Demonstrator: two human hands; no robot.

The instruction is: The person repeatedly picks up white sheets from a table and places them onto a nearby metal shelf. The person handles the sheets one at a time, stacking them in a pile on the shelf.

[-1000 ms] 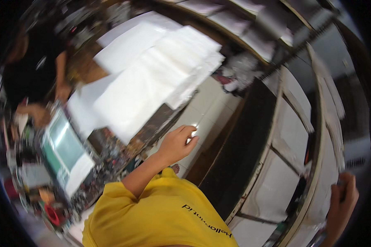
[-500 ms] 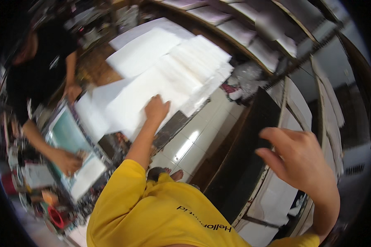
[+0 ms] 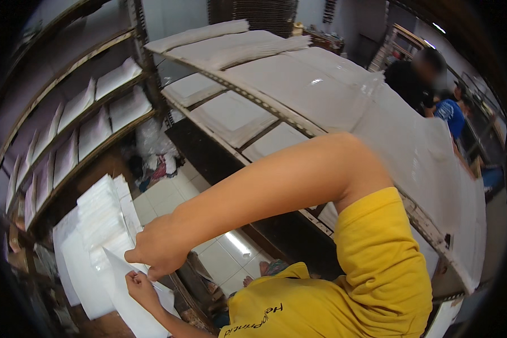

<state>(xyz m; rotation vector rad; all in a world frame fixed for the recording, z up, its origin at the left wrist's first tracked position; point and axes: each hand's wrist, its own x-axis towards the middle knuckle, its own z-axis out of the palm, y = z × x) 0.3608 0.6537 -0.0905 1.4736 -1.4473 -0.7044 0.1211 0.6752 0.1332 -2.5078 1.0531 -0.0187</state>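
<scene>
A white sheet [image 3: 121,298] tilts up on its near side over a stack of white sheets [image 3: 87,253] at the lower left. Curled against the face of this sheet, by its raised edge, is my left hand [image 3: 143,293]; what its fingertips pinch is too small to make out. My right arm reaches across from the right, and my right hand [image 3: 163,245] is closed at the same edge, its fingers bent over the sheet close to the left hand. The sheet hides part of the stack.
Long racks [image 3: 349,96] with white sheets fill the middle and right. Slanted shelves [image 3: 67,152] of sheets stand at the left. Clear plastic and rags [image 3: 158,160] lie on the tiled floor [image 3: 228,259]. Other people [image 3: 417,81] are at the far right.
The view has swung right, away from the person at the left bench. My right hand has crossed over to the stack beside my left hand. A sheet is now lifted at its edge.
</scene>
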